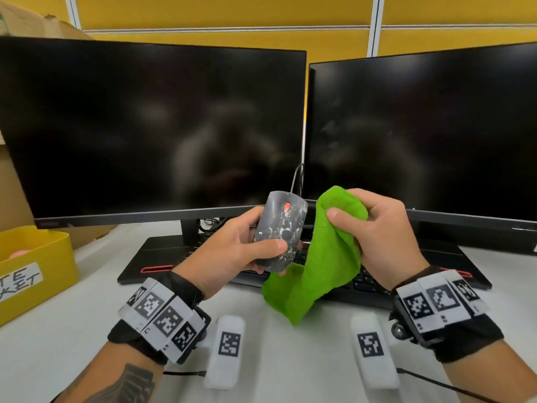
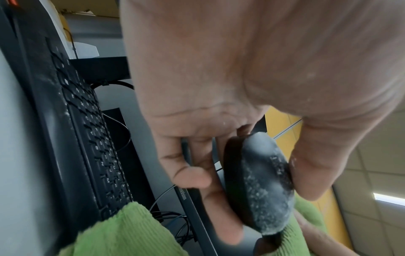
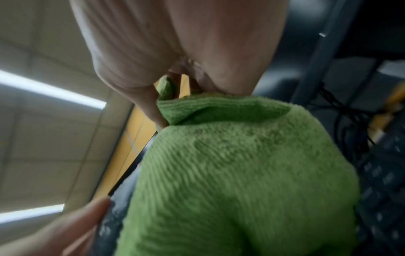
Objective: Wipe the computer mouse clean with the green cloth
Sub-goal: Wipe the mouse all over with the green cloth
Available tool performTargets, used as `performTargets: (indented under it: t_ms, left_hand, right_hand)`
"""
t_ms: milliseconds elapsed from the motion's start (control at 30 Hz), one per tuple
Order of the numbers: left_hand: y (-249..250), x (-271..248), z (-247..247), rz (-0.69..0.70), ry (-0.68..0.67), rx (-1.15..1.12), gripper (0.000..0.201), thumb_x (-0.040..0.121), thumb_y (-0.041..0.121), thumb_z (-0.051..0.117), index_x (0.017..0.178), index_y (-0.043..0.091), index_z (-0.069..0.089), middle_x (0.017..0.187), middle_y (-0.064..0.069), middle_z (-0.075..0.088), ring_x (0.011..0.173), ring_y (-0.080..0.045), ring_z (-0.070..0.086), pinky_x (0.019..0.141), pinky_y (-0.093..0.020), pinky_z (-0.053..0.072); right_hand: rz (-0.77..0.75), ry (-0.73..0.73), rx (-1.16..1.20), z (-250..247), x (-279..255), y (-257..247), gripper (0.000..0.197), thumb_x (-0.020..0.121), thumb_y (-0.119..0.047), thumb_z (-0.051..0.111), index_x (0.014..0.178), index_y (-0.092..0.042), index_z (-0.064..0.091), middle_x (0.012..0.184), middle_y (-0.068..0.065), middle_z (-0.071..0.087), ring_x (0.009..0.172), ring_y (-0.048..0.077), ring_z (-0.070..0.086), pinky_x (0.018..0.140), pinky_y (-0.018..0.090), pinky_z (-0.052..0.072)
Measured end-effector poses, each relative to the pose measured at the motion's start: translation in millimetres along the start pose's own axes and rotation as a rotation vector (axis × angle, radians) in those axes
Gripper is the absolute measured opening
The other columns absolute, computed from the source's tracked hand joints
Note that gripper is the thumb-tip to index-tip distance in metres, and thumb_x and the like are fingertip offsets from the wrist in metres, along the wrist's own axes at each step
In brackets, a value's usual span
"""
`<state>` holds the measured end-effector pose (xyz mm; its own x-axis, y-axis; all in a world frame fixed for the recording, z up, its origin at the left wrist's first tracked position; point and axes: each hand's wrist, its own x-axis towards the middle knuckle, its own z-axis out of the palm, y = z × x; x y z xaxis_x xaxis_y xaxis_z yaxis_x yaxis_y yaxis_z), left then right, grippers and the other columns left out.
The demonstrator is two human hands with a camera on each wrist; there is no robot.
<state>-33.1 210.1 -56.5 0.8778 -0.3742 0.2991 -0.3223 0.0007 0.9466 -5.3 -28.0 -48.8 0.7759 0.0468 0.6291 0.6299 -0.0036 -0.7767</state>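
Mouse (image 1: 279, 232), dusted white, is gripped by the left hand (image 1: 232, 251) above the keyboard's (image 1: 162, 251) near edge, top exposed, apparently so the right hand's (image 1: 383, 228) bunched green cloth (image 1: 325, 257) just beside it can wipe.

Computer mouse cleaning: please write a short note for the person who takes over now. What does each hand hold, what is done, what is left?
Left hand: holds the dark grey wired computer mouse in the air above the black keyboard, thumb across its top.
Right hand: grips the green terry cloth, bunched at the top, the rest hanging beside the mouse.
Done: both things are picked up.
Left: white specks cover the top of the mouse, so wiping remains; the underside is not visible.
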Motion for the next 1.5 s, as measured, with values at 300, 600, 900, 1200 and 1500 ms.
performTargets:
  t_ms: [300,600,900,1200,1500]
  left_hand:
    - [-1,0,5,0.016,-0.026,0.095,0.065,0.089,0.012,0.073,0.148,0.026,0.048,0.118,-0.019,0.075,0.092,-0.031,0.073,0.077,-0.043,0.054]
    - [-5,-1,3,0.007,-0.024,0.118,0.065,0.09,0.012,0.074,0.148,0.028,0.049,0.126,-0.022,0.072,0.106,-0.05,0.072,0.084,-0.06,0.057]
    - [-7,-2,0,-0.017,-0.019,0.119,0.066,0.089,0.015,0.075,0.148,0.03,0.05,0.125,-0.017,0.075,0.11,-0.051,0.072,0.096,-0.07,0.055]
    - [-8,-2,0,-0.029,0.001,0.105,0.065,0.089,0.015,0.075,0.148,0.03,0.051,0.124,-0.018,0.075,0.11,-0.054,0.07,0.096,-0.071,0.053]
    - [-9,0,0,-0.033,0.037,0.065,0.063,0.088,0.017,0.074,0.145,0.031,0.053,0.12,-0.016,0.077,0.104,-0.052,0.073,0.085,-0.053,0.059]
  right_hand:
    - [-0.344,-0.122,-0.465,14,-6,-9,0.015,0.088,-0.013,0.076,0.1,-0.019,0.083,0.098,-0.002,0.064,0.091,0.014,0.066,0.078,0.029,0.055]
    - [-0.296,-0.084,-0.486,7,-3,-9,0.015,0.089,-0.008,0.076,0.096,-0.02,0.083,0.094,0.0,0.063,0.088,0.015,0.065,0.077,0.039,0.056]
    - [-0.269,-0.079,-0.46,5,-3,-7,0.018,0.09,-0.007,0.076,0.097,-0.022,0.084,0.094,0.0,0.064,0.087,0.016,0.066,0.078,0.041,0.057]
    - [-0.242,-0.114,-0.451,6,-4,-6,0.017,0.09,-0.008,0.076,0.097,-0.021,0.085,0.093,-0.002,0.064,0.087,0.013,0.066,0.077,0.035,0.057]
    - [-0.218,-0.129,-0.445,6,-5,-7,0.017,0.089,-0.006,0.076,0.093,-0.02,0.085,0.093,0.0,0.066,0.087,0.013,0.067,0.079,0.04,0.057]
